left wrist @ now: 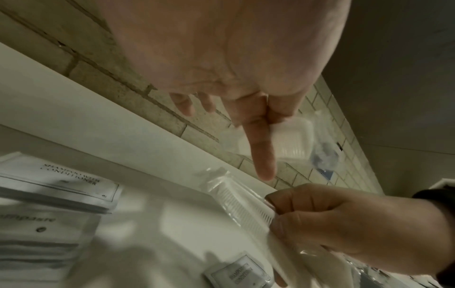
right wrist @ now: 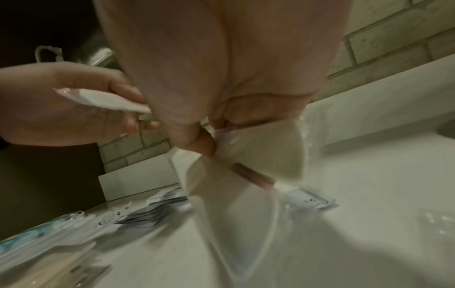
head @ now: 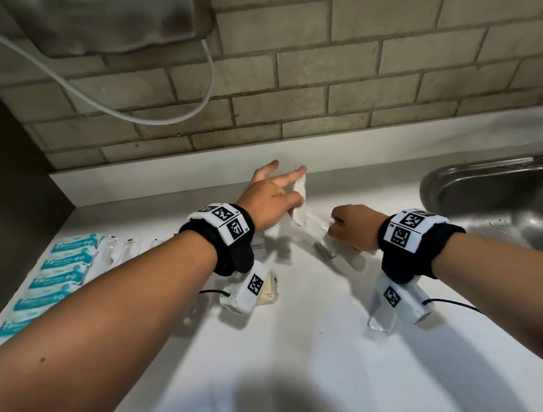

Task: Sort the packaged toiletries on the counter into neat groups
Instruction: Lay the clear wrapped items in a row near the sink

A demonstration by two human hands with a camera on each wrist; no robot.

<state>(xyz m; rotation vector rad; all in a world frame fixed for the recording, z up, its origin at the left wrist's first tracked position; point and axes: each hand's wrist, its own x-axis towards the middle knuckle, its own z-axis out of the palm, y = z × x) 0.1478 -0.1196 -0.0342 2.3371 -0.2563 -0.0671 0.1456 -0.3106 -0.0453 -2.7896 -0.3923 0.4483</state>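
Note:
My left hand (head: 278,192) is raised over the back of the white counter (head: 317,355) and pinches a white comb in a clear wrapper (head: 299,197); its index and little fingers stick out. The left wrist view shows the same wrapped comb (left wrist: 293,140) behind my middle finger. Just to the right, my right hand (head: 349,226) grips a bunch of clear packets (head: 323,240), among them another wrapped comb (left wrist: 246,204). In the right wrist view the packets (right wrist: 258,159) hang blurred from my curled fingers.
A row of teal packets (head: 58,278) lines the counter's left edge, with clear wrapped items (head: 120,250) beside it. Grey shampoo sachets (left wrist: 61,185) lie near them. A cotton-swab pack (head: 269,290) and a clear packet (head: 379,324) sit under my wrists. The steel sink (head: 504,202) is at right.

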